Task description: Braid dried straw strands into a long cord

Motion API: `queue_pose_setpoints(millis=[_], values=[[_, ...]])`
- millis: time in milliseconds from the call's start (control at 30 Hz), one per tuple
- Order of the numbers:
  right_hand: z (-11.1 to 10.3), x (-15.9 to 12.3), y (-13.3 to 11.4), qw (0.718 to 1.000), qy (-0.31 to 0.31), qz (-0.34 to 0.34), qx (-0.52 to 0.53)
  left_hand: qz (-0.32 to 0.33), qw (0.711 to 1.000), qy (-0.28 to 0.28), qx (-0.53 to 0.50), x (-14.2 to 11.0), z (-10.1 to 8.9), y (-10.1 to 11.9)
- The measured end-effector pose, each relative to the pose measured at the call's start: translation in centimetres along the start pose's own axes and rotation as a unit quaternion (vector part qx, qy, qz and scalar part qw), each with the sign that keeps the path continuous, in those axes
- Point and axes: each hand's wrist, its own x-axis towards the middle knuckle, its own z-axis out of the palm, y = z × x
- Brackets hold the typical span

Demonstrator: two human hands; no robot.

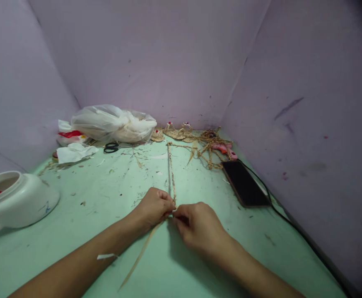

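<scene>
A thin braided straw cord (172, 171) runs toward me from a fixed-looking far end down to my fingers. My left hand (156, 206) is closed in a pinch at the cord's near end. Close against it on the right, my right hand (199, 221) also pinches the fibres there. The fingertips of both hands nearly meet, and the exact strands between them are partly hidden. A loose flat straw strip (142, 253) trails from under my left hand toward the table's near side. A small white scrap (106, 256) appears on my left forearm.
On the green table stand a white pot (41, 198) at left and a phone (244, 184) with a black cable at right. Farther back lie black scissors (111, 147), a plastic bag (112, 124), woven pieces (174, 133) and tangled braided cord (210, 155). Walls enclose three sides.
</scene>
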Motion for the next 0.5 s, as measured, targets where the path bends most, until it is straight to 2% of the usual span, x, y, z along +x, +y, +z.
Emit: queue_pose_setpoints(millis=[67,100,167,200,267,333,400,500], values=[[-0.8,0.5,0.9,0.996,-0.018,0.046,0.076,0.007,1.000,-0.009,-0.009,0.0,-0.1,0.0],[-1.2,0.9,1.4,0.990,0.001,0.067,0.125,0.009,1.000,-0.014,-0.011,0.0,-0.2,0.0],[-1.7,1.6,1.9,0.965,0.061,0.106,0.232,0.009,1.000,-0.021,-0.011,0.0,-0.2,0.0],[-1.7,1.9,2.0,0.944,0.060,0.125,0.298,0.008,1.000,-0.023,-0.011,0.0,-0.2,0.0],[-1.5,2.3,1.6,0.891,-0.012,0.150,0.429,0.013,1.000,-0.027,-0.010,0.0,-0.1,0.0],[-0.8,2.4,1.0,0.848,-0.085,0.160,0.499,0.025,0.999,-0.035,-0.003,0.2,-0.1,-0.2],[0.0,2.5,0.6,0.851,-0.085,0.169,0.490,0.036,0.998,-0.042,0.014,0.5,-0.2,-0.5],[0.6,2.6,0.5,0.886,-0.031,0.178,0.427,0.052,0.996,-0.043,0.055,0.8,-0.6,-0.9]])
